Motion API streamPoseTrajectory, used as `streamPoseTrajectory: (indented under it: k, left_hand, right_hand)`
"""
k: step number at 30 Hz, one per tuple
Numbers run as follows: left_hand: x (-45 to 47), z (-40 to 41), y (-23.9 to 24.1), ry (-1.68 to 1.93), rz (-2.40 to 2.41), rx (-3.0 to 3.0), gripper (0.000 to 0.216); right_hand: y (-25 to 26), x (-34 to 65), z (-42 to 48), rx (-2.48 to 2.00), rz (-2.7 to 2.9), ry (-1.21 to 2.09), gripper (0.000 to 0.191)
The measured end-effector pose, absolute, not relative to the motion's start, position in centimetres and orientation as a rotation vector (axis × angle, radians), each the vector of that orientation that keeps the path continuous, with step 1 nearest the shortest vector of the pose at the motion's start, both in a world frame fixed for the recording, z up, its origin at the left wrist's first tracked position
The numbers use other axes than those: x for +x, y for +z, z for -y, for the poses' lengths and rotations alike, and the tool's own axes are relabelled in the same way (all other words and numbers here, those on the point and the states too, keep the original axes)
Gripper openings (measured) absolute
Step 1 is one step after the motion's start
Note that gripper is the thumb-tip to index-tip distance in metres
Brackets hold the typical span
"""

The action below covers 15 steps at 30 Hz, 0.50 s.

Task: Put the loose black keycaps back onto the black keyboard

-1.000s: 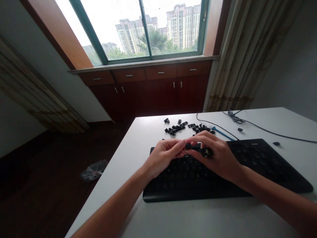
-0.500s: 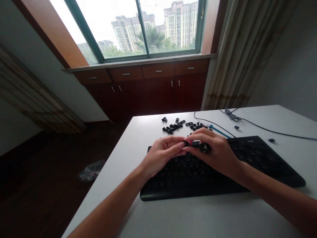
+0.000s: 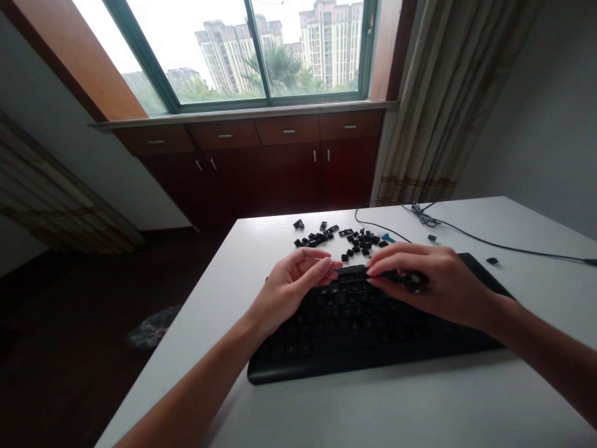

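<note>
A black keyboard (image 3: 326, 351) lies on the white table, its front edge toward me. Over its upper left part is my left hand (image 3: 298, 280), thumb and fingers curled together; whatever is between them, if anything, is too small to make out. Just right of it, my right hand (image 3: 424, 280) is closed around a dark slim tool (image 3: 415, 282) with a rounded, shiny butt end. Its fingertips come down near the keyboard's top edge, and the tool's tip is hidden. Loose black keycaps (image 3: 319, 239) are scattered behind the keyboard.
A blue tool (image 3: 388, 238) lies partly hidden behind my right hand. A black cable (image 3: 466, 233) runs across the table's back right, with a single keycap (image 3: 492, 261) near it. On the floor to the left is a clear plastic bag (image 3: 152, 326).
My hands have drawn apart: the right one has moved right with the tool, away from the left fingertips. The view has shifted slightly, so more of the keycaps shows.
</note>
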<state>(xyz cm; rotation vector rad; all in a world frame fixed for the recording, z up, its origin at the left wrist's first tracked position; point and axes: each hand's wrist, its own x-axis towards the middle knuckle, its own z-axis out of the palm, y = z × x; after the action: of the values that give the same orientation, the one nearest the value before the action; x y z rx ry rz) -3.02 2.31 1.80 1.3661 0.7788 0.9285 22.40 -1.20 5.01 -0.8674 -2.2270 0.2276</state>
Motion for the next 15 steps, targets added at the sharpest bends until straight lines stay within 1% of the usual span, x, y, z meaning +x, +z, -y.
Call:
streamPoseTrajectory:
  k: [2, 5, 11, 15]
  left_hand:
    - [-3.3, -2.6, 2.1, 0.977, -0.851, 1.467, 0.025]
    - [-4.5, -3.8, 2.2, 1.072, -0.954, 1.618, 0.023]
    - [-8.5, -7.4, 1.2, 1.420, -1.244, 1.739, 0.023]
    - [-10.0, -8.8, -0.2, 1.404, -1.332, 1.748, 0.028]
  right_hand:
    - [4.9, 24.1, 2.2, -0.868, 2.311, 0.315, 0.013]
    - [3.8, 25.7, 3.6, -0.863, 2.419, 0.387, 0.018]
    - [2.1, 26.3, 4.8, -0.904, 2.550, 0.358, 0.027]
    - [2.0, 26.1, 5.2, -0.924, 2.564, 0.328, 0.028]
